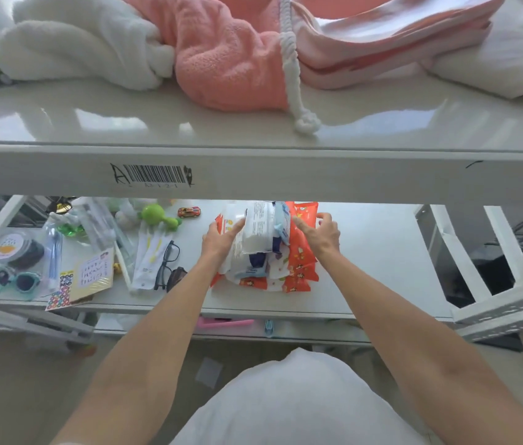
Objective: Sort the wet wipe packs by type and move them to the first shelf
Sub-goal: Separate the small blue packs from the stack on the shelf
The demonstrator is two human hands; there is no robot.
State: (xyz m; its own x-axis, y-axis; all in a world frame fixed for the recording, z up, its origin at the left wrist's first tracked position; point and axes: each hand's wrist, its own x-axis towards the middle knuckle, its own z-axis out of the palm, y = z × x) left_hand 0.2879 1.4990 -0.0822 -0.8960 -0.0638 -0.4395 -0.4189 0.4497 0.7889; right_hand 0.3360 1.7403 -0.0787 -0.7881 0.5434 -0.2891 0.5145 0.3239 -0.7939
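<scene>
A heap of wet wipe packs lies on the lower white shelf (382, 252), under the upper shelf's front beam. White packs (258, 229) with blue print sit on top and tilt upward; orange packs (301, 268) with cartoon print lie beneath and to the right. My left hand (220, 240) grips the left side of the top white pack. My right hand (322, 234) rests on the right side of the heap, fingers spread against an orange pack (305, 213). The far ends of the packs are hidden by the beam.
Left of the heap lie black glasses (165, 264), a white pouch (147, 261), a green toy (157, 216), a small toy car (189, 212), sticker sheets (61, 289) and sunglasses (24, 281). The upper shelf (157, 123) holds white and pink towels (221, 53). A metal frame (494, 303) stands at right.
</scene>
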